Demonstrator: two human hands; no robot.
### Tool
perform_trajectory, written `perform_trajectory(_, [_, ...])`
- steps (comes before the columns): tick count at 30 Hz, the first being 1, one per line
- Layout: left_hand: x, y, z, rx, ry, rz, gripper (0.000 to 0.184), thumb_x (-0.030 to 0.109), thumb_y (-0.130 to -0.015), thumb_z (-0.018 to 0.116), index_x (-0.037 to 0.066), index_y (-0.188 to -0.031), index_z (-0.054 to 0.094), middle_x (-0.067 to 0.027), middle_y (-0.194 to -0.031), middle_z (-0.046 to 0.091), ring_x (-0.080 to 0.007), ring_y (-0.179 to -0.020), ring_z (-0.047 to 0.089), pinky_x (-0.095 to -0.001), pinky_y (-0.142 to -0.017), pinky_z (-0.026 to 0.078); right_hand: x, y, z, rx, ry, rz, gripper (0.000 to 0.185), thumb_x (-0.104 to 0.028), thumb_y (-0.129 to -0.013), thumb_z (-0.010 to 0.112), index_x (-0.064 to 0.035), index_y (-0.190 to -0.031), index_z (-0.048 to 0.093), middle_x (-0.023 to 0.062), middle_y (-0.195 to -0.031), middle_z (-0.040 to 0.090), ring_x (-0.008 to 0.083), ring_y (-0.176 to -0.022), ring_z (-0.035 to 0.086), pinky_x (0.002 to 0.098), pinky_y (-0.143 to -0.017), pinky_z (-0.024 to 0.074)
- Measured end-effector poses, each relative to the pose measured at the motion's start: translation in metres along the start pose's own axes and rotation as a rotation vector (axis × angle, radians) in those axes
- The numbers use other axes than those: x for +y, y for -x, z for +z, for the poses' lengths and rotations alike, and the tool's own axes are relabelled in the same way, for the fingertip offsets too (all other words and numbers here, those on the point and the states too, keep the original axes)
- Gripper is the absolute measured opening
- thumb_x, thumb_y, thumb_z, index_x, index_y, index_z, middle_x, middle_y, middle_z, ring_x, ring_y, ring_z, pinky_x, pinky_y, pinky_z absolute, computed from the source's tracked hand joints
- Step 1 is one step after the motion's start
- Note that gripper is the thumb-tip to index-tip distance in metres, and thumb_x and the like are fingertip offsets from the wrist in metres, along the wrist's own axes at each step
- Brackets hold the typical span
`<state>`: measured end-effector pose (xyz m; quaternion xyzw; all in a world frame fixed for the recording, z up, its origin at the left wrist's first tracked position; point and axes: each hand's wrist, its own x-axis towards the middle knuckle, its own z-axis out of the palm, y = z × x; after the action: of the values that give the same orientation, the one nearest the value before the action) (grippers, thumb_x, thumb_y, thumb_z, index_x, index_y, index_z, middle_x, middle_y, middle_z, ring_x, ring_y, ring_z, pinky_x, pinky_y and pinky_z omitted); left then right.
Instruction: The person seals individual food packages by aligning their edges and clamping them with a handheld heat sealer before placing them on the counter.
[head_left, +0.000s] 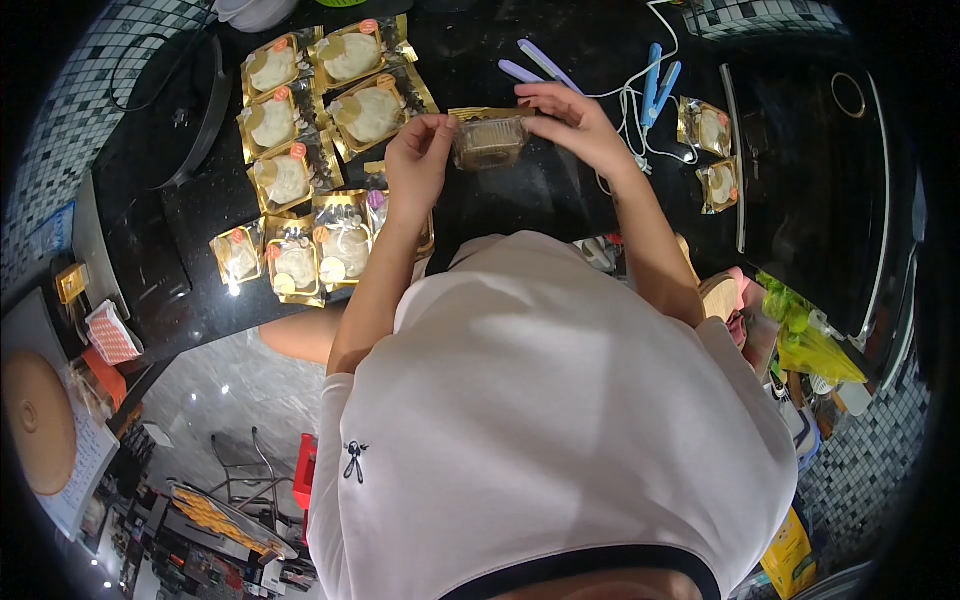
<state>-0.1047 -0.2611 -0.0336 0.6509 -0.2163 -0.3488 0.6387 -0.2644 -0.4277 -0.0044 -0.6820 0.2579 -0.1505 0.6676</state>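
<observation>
My left hand [418, 160] pinches the left top corner of a gold-edged clear packet [490, 143], held over the black counter. A ribbed clear tray shows through its plastic; what lies inside, if anything, is hard to make out. At the packet's right edge my right hand [575, 125] has its thumb on the rim, with the other fingers raised and spread above. Left of my hands lie several gold packets, each with a pale round pastry [367, 113] and an orange sticker. More such packets [293, 268] lie near the counter's front edge, some partly behind my left forearm.
A lilac sealing clamp or straightener [540, 65] and a blue one [655, 88] lie beyond my right hand, among white cords [628, 110]. Two small gold packets [718, 185] sit by the black appliance [820, 170] at right. A dark round pan [190, 110] stands at left.
</observation>
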Motion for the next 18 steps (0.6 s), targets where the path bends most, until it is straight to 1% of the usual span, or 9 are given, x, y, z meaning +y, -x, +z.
perform_trajectory(2, [0.000,0.000,0.000,-0.005,0.000,0.001,0.017,0.016,-0.089,0.064,-0.001,-0.090,0.063,0.0024,-0.076,0.061,-0.0029,-0.069,0.051,-0.0180,-0.065,0.041,0.007,-0.007,-0.010,0.108,0.040,0.029,0.036,-0.026,-0.087,0.063,-0.0018,-0.114,0.061,0.0057,-0.113,0.059,0.0147,-0.105,0.056,0.0282,-0.093,0.0415])
perform_trajectory(4, [0.000,0.001,0.000,-0.011,0.012,0.006,0.017,0.016,-0.089,0.063,-0.001,-0.090,0.063,0.0025,-0.076,0.061,-0.0029,-0.070,0.051,-0.0181,-0.065,0.041,0.047,-0.028,-0.034,0.308,0.393,-0.077,0.044,-0.034,-0.079,0.071,-0.0061,-0.112,0.063,0.0099,-0.102,0.062,0.0214,-0.098,0.058,0.0312,-0.088,0.0442])
perform_trajectory(5, [0.000,0.001,0.000,-0.014,-0.001,0.002,0.017,0.016,-0.089,0.063,-0.001,-0.090,0.063,0.0025,-0.076,0.061,-0.0029,-0.070,0.051,-0.0180,-0.065,0.041,0.048,-0.031,-0.035,0.394,0.871,-0.222,0.053,-0.040,-0.075,0.073,-0.0043,-0.112,0.063,0.0130,-0.105,0.061,0.0280,-0.101,0.055,0.0342,-0.087,0.0444])
perform_trajectory(6, [0.001,0.001,0.001,-0.017,-0.014,0.001,0.017,0.016,-0.089,0.063,-0.001,-0.090,0.063,0.0026,-0.076,0.061,-0.0029,-0.070,0.051,-0.0180,-0.065,0.041,0.051,-0.034,-0.031,0.451,1.049,-0.245,0.059,-0.043,-0.070,0.074,-0.0029,-0.111,0.063,0.0140,-0.107,0.059,0.0325,-0.103,0.053,0.0394,-0.084,0.0448])
perform_trajectory(8, [0.003,0.002,0.000,-0.025,-0.021,0.002,0.017,0.016,-0.089,0.063,-0.001,-0.091,0.063,0.0026,-0.077,0.061,-0.0028,-0.070,0.051,-0.0180,-0.065,0.041,0.049,-0.036,-0.029,0.349,1.231,-0.190,0.058,-0.042,-0.069,0.075,-0.0016,-0.110,0.063,0.0126,-0.105,0.059,0.0320,-0.103,0.053,0.0424,-0.082,0.0444])
perform_trajectory(14, [0.007,0.004,0.001,-0.035,0.013,0.001,0.016,0.016,-0.090,0.062,0.000,-0.092,0.062,0.0023,-0.078,0.061,-0.0032,-0.072,0.052,-0.0185,-0.066,0.042,0.064,-0.036,-0.052,0.321,1.079,-0.146,0.053,-0.039,-0.069,0.075,-0.0016,-0.105,0.064,0.0123,-0.093,0.061,0.0304,-0.089,0.059,0.0386,-0.077,0.0470])
perform_trajectory(15, [0.006,0.004,0.001,-0.038,0.011,-0.004,0.016,0.016,-0.090,0.062,0.000,-0.092,0.062,0.0023,-0.078,0.061,-0.0032,-0.072,0.052,-0.0185,-0.066,0.042,0.060,-0.030,-0.055,0.349,0.913,-0.107,0.050,-0.038,-0.071,0.075,-0.0006,-0.103,0.065,0.0134,-0.090,0.062,0.0289,-0.082,0.062,0.0351,-0.073,0.0486])
perform_trajectory(16, [0.006,0.004,0.001,-0.041,0.008,-0.008,0.016,0.016,-0.090,0.062,0.000,-0.092,0.062,0.0023,-0.078,0.061,-0.0033,-0.072,0.052,-0.0186,-0.066,0.042,0.066,-0.028,-0.067,0.288,0.752,-0.124,0.050,-0.035,-0.073,0.076,-0.0012,-0.107,0.063,0.0085,-0.093,0.063,0.0218,-0.079,0.062,0.0320,-0.069,0.0489])
perform_trajectory(18, [0.007,0.004,0.000,-0.042,-0.008,-0.010,0.016,0.016,-0.090,0.062,0.000,-0.092,0.062,0.0022,-0.079,0.061,-0.0035,-0.072,0.052,-0.0186,-0.066,0.042,0.035,-0.016,-0.069,0.147,0.183,0.155,0.050,-0.030,-0.073,0.078,-0.0031,-0.112,0.062,0.0024,-0.093,0.061,0.0136,-0.077,0.059,0.0287,-0.068,0.0478])
